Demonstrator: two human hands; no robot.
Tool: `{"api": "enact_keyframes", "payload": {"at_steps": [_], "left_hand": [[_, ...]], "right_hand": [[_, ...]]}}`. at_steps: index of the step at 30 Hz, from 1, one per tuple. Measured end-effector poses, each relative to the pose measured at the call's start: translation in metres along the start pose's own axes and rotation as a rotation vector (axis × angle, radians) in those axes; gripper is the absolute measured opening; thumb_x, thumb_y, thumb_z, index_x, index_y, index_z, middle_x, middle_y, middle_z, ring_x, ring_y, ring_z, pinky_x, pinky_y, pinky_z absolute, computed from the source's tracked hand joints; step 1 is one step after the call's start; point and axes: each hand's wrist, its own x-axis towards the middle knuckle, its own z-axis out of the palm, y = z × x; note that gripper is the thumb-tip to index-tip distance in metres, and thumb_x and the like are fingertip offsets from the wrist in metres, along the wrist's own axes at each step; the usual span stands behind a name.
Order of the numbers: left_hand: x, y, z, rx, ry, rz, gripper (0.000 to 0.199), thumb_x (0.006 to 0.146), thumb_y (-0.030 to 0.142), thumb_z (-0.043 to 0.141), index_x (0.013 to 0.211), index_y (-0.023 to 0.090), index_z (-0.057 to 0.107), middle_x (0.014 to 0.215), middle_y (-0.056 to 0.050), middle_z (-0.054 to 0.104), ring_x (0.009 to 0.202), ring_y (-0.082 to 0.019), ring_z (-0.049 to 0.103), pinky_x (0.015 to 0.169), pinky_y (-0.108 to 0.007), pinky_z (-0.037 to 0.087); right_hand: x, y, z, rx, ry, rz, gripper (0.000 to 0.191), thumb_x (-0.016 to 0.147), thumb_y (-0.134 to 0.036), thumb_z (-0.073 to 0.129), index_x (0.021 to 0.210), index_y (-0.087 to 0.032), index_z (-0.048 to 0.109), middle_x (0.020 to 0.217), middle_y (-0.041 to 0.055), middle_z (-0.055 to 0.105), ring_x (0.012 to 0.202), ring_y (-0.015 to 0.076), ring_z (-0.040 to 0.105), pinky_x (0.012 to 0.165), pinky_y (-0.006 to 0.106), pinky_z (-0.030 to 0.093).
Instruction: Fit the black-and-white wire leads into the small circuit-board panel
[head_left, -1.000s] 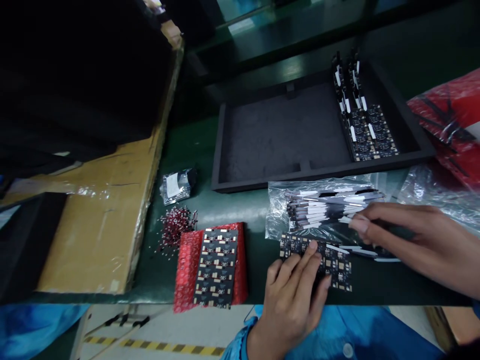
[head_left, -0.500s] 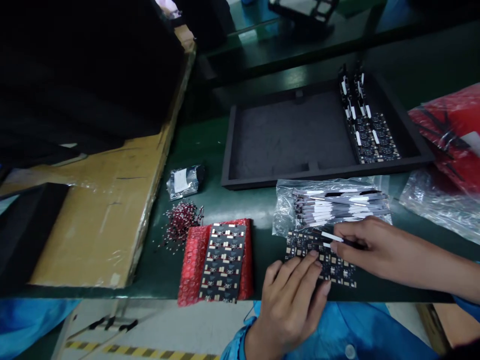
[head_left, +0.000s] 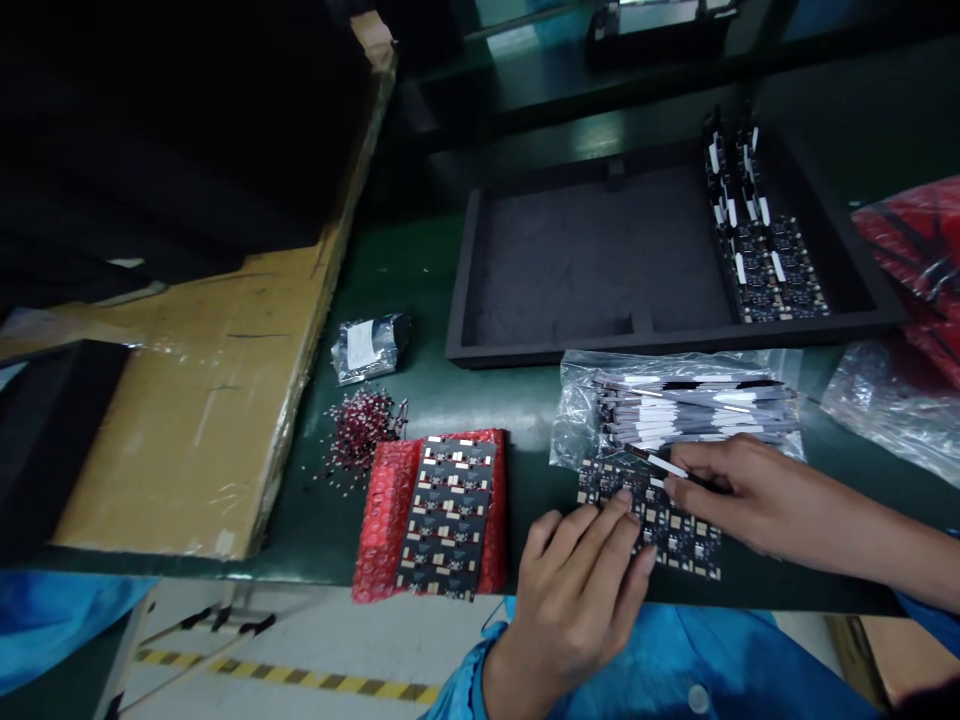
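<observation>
On the bench in front of me lies a black circuit board panel with many small metal pads. My left hand rests on its left part, fingers stretched out over the surface. My right hand is closed in a pinch on a thin flat cable with a white section, whose tip is at the panel's upper middle; I cannot tell whether it touches. Just behind the panel lies a clear plastic bag with several grey and white flat cables.
A black tray holds boards with white-ended strips at its right. To the left are another panel on red bubble wrap, a heap of red wired parts, a silver bag and a cardboard box. Red packaging lies far right.
The camera view has shifted slightly. Both hands keep nearly the same place on the panel, and the pinched flat cable has hardly moved.
</observation>
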Motion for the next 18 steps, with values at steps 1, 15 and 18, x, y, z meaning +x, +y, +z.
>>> {"api": "enact_keyframes", "payload": {"at_steps": [1, 15, 18], "left_hand": [[0.0001, 0.0001, 0.0002, 0.005, -0.003, 0.000, 0.023, 0.095, 0.042, 0.060, 0.112, 0.029, 0.067, 0.126, 0.009, 0.068, 0.101, -0.013, 0.069, 0.084, -0.031, 0.053], [0.0047, 0.0020, 0.0032, 0.043, -0.028, -0.011, 0.028, 0.096, 0.042, 0.059, 0.119, 0.027, 0.065, 0.129, 0.004, 0.067, 0.103, -0.012, 0.068, 0.087, -0.032, 0.052], [0.0057, 0.0026, 0.0033, 0.041, -0.029, -0.029, 0.029, 0.096, 0.042, 0.058, 0.120, 0.026, 0.065, 0.125, 0.004, 0.069, 0.102, -0.012, 0.069, 0.088, -0.031, 0.051]], "right_hand": [[0.0001, -0.0003, -0.0002, 0.007, 0.000, 0.001, 0.041, 0.108, -0.046, 0.045, 0.073, -0.024, 0.041, 0.059, -0.0093, 0.038, 0.057, 0.0126, 0.037, 0.053, 0.030, 0.023], [0.0022, 0.0018, 0.0037, 0.119, 0.018, -0.019, 0.038, 0.094, -0.046, 0.063, 0.068, -0.027, 0.042, 0.049, -0.0084, 0.039, 0.042, 0.0131, 0.038, 0.041, 0.029, 0.021], [0.0010, -0.0012, 0.0017, 0.059, 0.008, 0.003, 0.039, 0.100, -0.045, 0.056, 0.068, -0.026, 0.043, 0.052, -0.0077, 0.038, 0.047, 0.0137, 0.038, 0.046, 0.031, 0.022]]}}
